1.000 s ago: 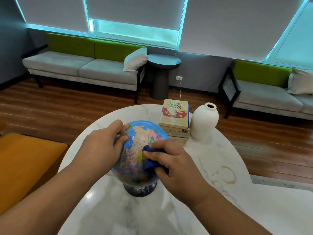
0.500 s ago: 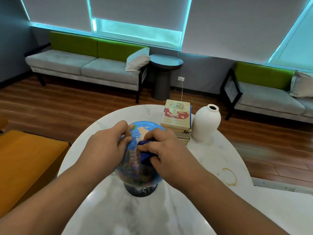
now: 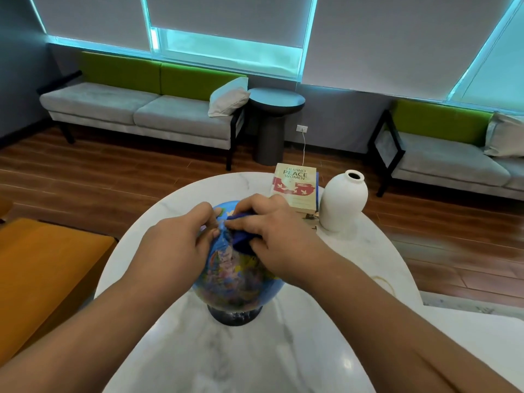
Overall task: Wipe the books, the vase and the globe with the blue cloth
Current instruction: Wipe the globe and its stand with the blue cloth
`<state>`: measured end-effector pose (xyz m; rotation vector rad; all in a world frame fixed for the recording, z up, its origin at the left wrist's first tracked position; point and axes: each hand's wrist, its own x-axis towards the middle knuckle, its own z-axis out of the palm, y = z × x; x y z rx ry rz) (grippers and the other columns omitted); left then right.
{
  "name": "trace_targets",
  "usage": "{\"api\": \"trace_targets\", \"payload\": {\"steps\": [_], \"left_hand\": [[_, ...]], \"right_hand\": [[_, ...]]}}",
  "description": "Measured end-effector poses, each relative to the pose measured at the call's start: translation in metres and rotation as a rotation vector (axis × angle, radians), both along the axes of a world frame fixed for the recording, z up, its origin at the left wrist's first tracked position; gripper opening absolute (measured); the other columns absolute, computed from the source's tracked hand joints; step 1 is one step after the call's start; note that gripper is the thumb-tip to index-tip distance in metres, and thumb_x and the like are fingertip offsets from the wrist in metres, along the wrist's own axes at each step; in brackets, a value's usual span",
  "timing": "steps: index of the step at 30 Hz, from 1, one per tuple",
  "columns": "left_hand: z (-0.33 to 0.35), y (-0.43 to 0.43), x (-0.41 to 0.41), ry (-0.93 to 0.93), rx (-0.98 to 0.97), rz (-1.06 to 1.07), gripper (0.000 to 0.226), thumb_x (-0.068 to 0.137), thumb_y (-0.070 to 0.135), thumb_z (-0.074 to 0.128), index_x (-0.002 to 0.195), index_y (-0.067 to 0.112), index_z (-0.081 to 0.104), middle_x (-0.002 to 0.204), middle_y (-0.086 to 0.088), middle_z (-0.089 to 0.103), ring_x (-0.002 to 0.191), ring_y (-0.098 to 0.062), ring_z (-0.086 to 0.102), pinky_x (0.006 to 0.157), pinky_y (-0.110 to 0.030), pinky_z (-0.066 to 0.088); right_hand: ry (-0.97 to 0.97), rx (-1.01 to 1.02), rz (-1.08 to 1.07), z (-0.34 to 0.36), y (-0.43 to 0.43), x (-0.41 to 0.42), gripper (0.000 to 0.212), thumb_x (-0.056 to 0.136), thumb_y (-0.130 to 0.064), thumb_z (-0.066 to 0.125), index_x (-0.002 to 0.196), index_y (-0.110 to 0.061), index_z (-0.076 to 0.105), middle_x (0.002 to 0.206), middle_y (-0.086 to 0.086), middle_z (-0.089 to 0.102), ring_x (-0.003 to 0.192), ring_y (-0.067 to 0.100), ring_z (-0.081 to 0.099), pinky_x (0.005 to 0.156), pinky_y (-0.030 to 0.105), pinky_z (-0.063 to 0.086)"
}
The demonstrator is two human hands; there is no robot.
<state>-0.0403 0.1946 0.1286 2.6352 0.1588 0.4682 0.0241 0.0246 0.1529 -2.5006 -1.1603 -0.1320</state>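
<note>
A small colourful globe [image 3: 235, 282] on a dark base stands in the middle of the round white marble table [image 3: 354, 279]. My left hand [image 3: 175, 245] cups the globe's upper left side with curled fingers. My right hand [image 3: 272, 231] grips the bunched blue cloth [image 3: 241, 242] and presses it against the top of the globe. Behind the globe lies a stack of books [image 3: 296, 185] with a cream and red cover on top. A white ceramic vase [image 3: 344, 199] stands upright just right of the books.
An orange seat [image 3: 42, 273] sits left of the table. Brown ring stains [image 3: 382, 282] mark the marble on the right. Beyond the wooden floor stand two grey and green sofas [image 3: 136, 109] and a dark round side table [image 3: 276, 120] along the window wall.
My right hand has carried the cloth from the globe's right front up to its top. My left hand slid slightly upward along the globe. The view has dipped closer.
</note>
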Motion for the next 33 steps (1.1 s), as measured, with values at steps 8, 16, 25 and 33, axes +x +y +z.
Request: {"api": "trace_targets", "payload": {"steps": [8, 16, 25, 33], "left_hand": [[-0.006, 0.003, 0.003, 0.023, -0.044, 0.008, 0.015, 0.095, 0.033, 0.051, 0.083, 0.030, 0.042, 0.107, 0.010, 0.070, 0.060, -0.008, 0.050, 0.050, -0.022, 0.037], [-0.005, 0.003, 0.003, 0.007, -0.085, -0.013, 0.011, 0.094, 0.031, 0.052, 0.086, 0.030, 0.045, 0.100, 0.003, 0.070, 0.080, -0.023, 0.059, 0.062, -0.033, 0.049], [0.000, 0.000, 0.002, 0.007, -0.112, 0.026, 0.008, 0.093, 0.031, 0.055, 0.087, 0.030, 0.050, 0.094, 0.000, 0.069, 0.084, -0.024, 0.061, 0.065, -0.039, 0.054], [0.004, -0.006, 0.001, 0.013, -0.060, 0.056, 0.007, 0.094, 0.032, 0.053, 0.089, 0.027, 0.051, 0.091, -0.002, 0.069, 0.076, -0.025, 0.059, 0.060, -0.037, 0.054]], "right_hand": [[0.351, 0.533, -0.280, -0.055, -0.041, 0.013, 0.046, 0.091, -0.004, 0.053, 0.113, -0.044, 0.060, 0.119, -0.010, 0.040, 0.116, 0.001, 0.040, 0.099, 0.004, 0.027], [0.397, 0.900, -0.368, -0.112, -0.052, -0.040, 0.047, 0.075, 0.008, 0.055, 0.104, -0.028, 0.056, 0.111, 0.001, 0.056, 0.090, -0.002, 0.062, 0.074, 0.012, 0.050], [0.092, 0.661, -0.124, -0.090, -0.042, -0.028, 0.038, 0.076, -0.014, 0.054, 0.110, -0.027, 0.067, 0.118, -0.016, 0.046, 0.114, 0.015, 0.052, 0.085, 0.032, 0.054], [-0.025, 0.616, -0.141, -0.088, -0.035, -0.033, 0.035, 0.076, -0.017, 0.052, 0.106, -0.030, 0.063, 0.117, -0.012, 0.045, 0.108, 0.020, 0.054, 0.093, 0.023, 0.046]]}}
